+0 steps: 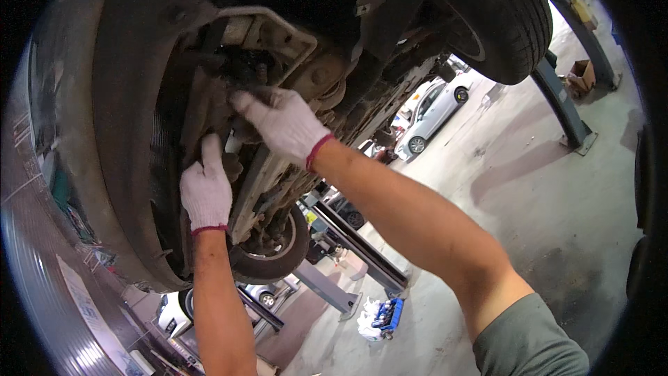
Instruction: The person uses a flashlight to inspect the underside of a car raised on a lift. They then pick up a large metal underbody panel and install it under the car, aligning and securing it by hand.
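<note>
Both my arms reach up under a raised car, and each hand wears a white knit glove with a dark red cuff. My left hand [207, 191] lies against a rusty brown metal beam [198, 108], its visible fingers stretched upward along it. Higher and to the right, my right hand [289, 125] is at the dark, greasy parts [247, 69] beside a bent metal bracket [299, 35]. Its fingers are bent and smeared by motion; whatever they grip is too dark to make out. Close to the left hand is a pale metal rail [261, 177].
The car's bumper [118, 132] curves down the left. One tire [504, 17] hangs at upper right, another [296, 251] below my hands. Lift posts [563, 104] stand on the floor. A blue crate [396, 315] with white bags sits below; a silver car [435, 113] is parked beyond.
</note>
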Demonstrator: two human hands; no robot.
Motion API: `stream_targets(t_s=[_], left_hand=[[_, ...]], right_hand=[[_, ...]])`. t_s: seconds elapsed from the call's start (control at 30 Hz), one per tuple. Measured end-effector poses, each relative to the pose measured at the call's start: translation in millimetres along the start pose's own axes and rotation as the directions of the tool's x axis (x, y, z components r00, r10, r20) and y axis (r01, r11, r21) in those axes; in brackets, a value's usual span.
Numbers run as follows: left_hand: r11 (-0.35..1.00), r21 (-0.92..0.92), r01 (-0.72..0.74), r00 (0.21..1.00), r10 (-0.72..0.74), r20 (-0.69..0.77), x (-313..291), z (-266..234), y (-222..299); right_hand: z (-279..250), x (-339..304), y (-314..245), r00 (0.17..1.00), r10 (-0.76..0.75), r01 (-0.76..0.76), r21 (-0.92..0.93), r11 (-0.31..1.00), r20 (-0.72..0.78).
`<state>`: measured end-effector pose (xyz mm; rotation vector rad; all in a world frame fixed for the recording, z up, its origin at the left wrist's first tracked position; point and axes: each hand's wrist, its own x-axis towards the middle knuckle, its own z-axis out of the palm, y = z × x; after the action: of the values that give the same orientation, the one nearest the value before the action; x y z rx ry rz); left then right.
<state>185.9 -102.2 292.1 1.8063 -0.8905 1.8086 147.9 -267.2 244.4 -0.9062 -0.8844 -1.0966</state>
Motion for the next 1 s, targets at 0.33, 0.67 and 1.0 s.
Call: stream_targets(t_s=[0.33, 0.67, 1.0], left_hand=[[0.997, -0.018, 0.07, 0.997, -0.071, -0.036, 4, -1, -38], [0.988, 0.037, 0.148, 0.989, -0.149, 0.024, -6, -1, -26], [0.961, 0.247, 0.125, 0.992, -0.129, 0.0, 0, -2, -20]], right_hand=[[-7, 35, 40, 0.923, -0.339, 0.369, -0.166, 0.914, 0.184], [-8, 44, 61, 0.884, -0.419, 0.422, 0.033, 0.906, 0.21], [-11, 36, 48, 0.973, -0.178, 0.212, -0.256, 0.943, 0.149]])
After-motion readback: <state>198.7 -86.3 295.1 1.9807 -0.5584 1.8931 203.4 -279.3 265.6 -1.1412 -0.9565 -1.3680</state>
